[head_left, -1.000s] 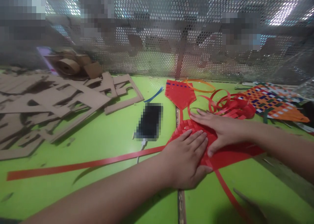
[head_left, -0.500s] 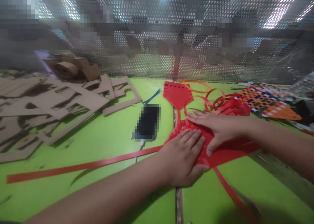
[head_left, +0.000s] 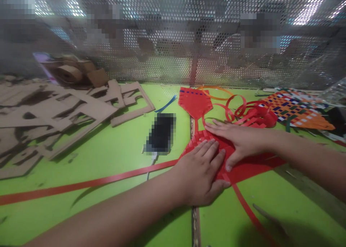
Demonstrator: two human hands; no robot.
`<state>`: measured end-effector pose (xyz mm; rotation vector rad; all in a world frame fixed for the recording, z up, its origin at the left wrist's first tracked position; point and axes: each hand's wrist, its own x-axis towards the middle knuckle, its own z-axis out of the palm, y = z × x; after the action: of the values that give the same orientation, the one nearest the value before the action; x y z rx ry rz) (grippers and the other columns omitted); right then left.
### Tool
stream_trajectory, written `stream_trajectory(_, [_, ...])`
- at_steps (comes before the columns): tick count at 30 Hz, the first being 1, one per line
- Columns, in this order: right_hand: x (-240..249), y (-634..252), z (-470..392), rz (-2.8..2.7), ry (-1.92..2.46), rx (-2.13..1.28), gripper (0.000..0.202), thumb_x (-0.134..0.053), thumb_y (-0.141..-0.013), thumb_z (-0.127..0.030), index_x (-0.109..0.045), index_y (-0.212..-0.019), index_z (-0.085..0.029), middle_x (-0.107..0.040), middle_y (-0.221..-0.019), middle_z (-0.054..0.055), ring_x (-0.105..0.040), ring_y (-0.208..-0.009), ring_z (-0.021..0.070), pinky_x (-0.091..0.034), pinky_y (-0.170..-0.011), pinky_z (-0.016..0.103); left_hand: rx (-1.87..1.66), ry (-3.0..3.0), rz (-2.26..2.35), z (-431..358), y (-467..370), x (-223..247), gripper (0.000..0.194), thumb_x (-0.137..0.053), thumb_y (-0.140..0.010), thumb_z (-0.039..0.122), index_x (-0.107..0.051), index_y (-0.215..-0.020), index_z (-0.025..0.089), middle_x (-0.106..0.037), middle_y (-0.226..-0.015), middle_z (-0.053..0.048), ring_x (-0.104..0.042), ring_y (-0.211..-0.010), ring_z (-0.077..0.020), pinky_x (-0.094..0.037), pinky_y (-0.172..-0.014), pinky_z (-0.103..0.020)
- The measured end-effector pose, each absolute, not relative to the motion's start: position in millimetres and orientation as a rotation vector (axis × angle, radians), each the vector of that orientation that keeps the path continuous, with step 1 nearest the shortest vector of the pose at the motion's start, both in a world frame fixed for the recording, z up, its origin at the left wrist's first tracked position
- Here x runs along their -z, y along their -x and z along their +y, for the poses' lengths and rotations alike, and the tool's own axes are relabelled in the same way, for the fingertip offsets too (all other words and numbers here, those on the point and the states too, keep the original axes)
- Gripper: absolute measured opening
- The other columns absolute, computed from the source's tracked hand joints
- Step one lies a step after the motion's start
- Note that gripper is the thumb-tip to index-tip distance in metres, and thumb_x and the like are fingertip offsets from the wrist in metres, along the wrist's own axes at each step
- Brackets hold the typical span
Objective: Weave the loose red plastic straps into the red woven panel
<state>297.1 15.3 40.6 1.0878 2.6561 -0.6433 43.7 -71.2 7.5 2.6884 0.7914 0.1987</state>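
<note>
A red woven piece [head_left: 248, 167] lies on the green table, partly hidden under both hands. My left hand [head_left: 201, 173] rests flat on its left part, fingers stretched forward and thumb out to the right. Just beyond and to the right, my right hand [head_left: 238, 140] lies on the same piece with its fingers spread toward the left. One long red strip [head_left: 108, 181] runs leftward from beside my left hand; another red strip [head_left: 247, 203] runs toward the front edge from near the left thumb. Neither hand holds anything.
Cardboard cut-outs [head_left: 89, 106] are heaped at the left. A phone [head_left: 161, 133] with a white cable lies left of the hands. Behind them are a smaller red piece [head_left: 196, 102], curled red strips [head_left: 256, 115] and a multicoloured woven piece [head_left: 297, 110]. A perforated metal screen [head_left: 173, 59] stands behind.
Both hands keep almost the same place on the red piece. The view has shifted slightly, and the left red strip now reaches the picture's left edge.
</note>
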Motion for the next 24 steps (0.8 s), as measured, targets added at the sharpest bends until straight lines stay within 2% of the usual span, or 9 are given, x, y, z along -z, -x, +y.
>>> stream_trajectory(3, [-42.4,-291.1,15.2,2.625,-1.124,0.644,0.141,-0.093,-0.067,-0.067,-0.018,-0.176,-0.02,-0.01,-0.183,0.017,-0.01,-0.166,0.0472,-0.023,-0.132,0.064,-0.198,-2.677,0.81,-71.4,-44.6,-7.1,0.083,-0.025,-0.114,0.065,-0.031,-0.17,0.004,-0.027,-0.175,-0.028,-0.018,-0.167,-0.0378,-0.016,-0.137,-0.052])
stream_trajectory(8, [-41.0,-289.9,8.5,2.725,-1.168,0.501,0.134,-0.095,-0.064,-0.066,-0.034,-0.173,-0.018,-0.027,-0.179,0.02,-0.016,-0.164,0.0523,-0.022,-0.131,0.07,-0.174,-2.707,0.842,-72.6,-44.7,-5.7,0.078,-0.026,-0.115,0.061,-0.032,-0.17,0.006,-0.03,-0.175,-0.026,-0.019,-0.167,-0.0366,-0.018,-0.136,-0.053])
stream_trajectory(10, [-44.9,-295.6,-4.3,2.836,-1.213,0.446,0.115,-0.09,-0.074,-0.064,-0.042,-0.17,-0.022,-0.036,-0.177,0.018,-0.024,-0.163,0.0508,-0.026,-0.13,0.068,-0.171,-2.721,0.849,-72.9,-44.5,-5.7,0.077,-0.026,-0.115,0.06,-0.032,-0.17,0.006,-0.03,-0.175,-0.025,-0.02,-0.167,-0.0365,-0.018,-0.136,-0.054])
stream_trajectory(12, [-53.2,-303.6,-24.7,2.943,-1.274,0.474,0.082,-0.079,-0.089,-0.055,-0.054,-0.162,-0.027,-0.05,-0.169,0.014,-0.04,-0.157,0.0453,-0.036,-0.127,0.062,-0.177,-2.727,0.848,-73.0,-44.4,-6.1,0.077,-0.026,-0.115,0.059,-0.031,-0.171,0.006,-0.028,-0.176,-0.025,-0.019,-0.167,-0.0364,-0.018,-0.136,-0.054])
stream_trajectory(14, [-63.3,-311.2,-49.2,2.95,-1.272,0.661,0.049,-0.068,-0.098,-0.044,-0.069,-0.146,-0.034,-0.069,-0.147,0.011,-0.062,-0.138,0.0378,-0.052,-0.114,0.054,-0.172,-2.721,0.842,-72.8,-44.6,-6.5,0.077,-0.027,-0.115,0.06,-0.03,-0.171,0.006,-0.026,-0.176,-0.025,-0.017,-0.167,-0.0363,-0.017,-0.136,-0.053])
stream_trajectory(15, [-67.4,-314.2,-61.3,2.883,-1.224,0.81,0.041,-0.068,-0.098,-0.042,-0.073,-0.139,-0.036,-0.072,-0.138,0.009,-0.068,-0.129,0.0348,-0.056,-0.107,0.05,-0.166,-2.715,0.84,-72.6,-44.8,-6.5,0.078,-0.027,-0.115,0.06,-0.031,-0.171,0.006,-0.025,-0.176,-0.025,-0.017,-0.167,-0.0365,-0.017,-0.136,-0.053])
stream_trajectory(18, [-69.0,-318.3,-87.9,2.631,-1.153,1.095,0.047,-0.083,-0.087,-0.041,-0.074,-0.133,-0.04,-0.071,-0.132,0.005,-0.071,-0.118,0.0304,-0.059,-0.099,0.041,-0.149,-2.693,0.842,-71.9,-45.4,-6.0,0.079,-0.028,-0.114,0.061,-0.03,-0.171,0.006,-0.023,-0.177,-0.026,-0.015,-0.167,-0.0374,-0.015,-0.136,-0.052])
stream_trajectory(21, [-56.9,-316.8,-96.3,2.563,-1.235,1.142,0.053,-0.092,-0.076,-0.045,-0.076,-0.126,-0.037,-0.067,-0.13,0.005,-0.069,-0.117,0.0313,-0.058,-0.099,0.042,-0.155,-2.7,0.842,-71.5,-45.2,-5.1,0.078,-0.029,-0.114,0.059,-0.031,-0.171,0.005,-0.022,-0.177,-0.027,-0.015,-0.167,-0.0384,-0.016,-0.136,-0.053])
stream_trajectory(24, [-48.3,-313.6,-96.1,2.554,-1.181,1.216,0.038,-0.088,-0.083,-0.044,-0.077,-0.118,-0.034,-0.065,-0.126,0.004,-0.068,-0.114,0.0283,-0.058,-0.098,0.04,-0.146,-2.718,0.838,-71.3,-44.2,-5.0,0.078,-0.03,-0.114,0.058,-0.031,-0.17,0.004,-0.022,-0.177,-0.027,-0.016,-0.167,-0.0383,-0.018,-0.136,-0.053])
